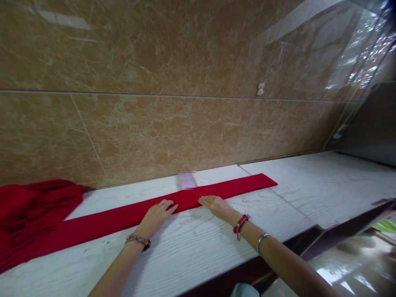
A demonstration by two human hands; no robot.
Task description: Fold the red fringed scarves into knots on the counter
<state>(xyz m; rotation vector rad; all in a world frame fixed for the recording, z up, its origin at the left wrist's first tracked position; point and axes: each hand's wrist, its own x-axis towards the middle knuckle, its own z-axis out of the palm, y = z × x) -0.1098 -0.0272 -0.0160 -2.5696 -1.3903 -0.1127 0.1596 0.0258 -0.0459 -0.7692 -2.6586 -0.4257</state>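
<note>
A long red cloth strip (238,185), folded flat, runs across the white counter from the left edge to a slanted end at right. My left hand (157,214) lies on the strip near its middle, fingers stretched out and thumb apart. Against the strip's near edge, to the right, my right hand (216,205) rests flat with its fingers extended. Neither hand grips the cloth. At the left the strip runs into a bunched heap of red cloth (37,210).
A small pale purple block, blurred over (187,180), sits behind the strip by the brown marble-patterned wall (154,136). The white wood-grain counter (192,243) has a dark front edge. A dark grey panel (371,123) stands at the far right.
</note>
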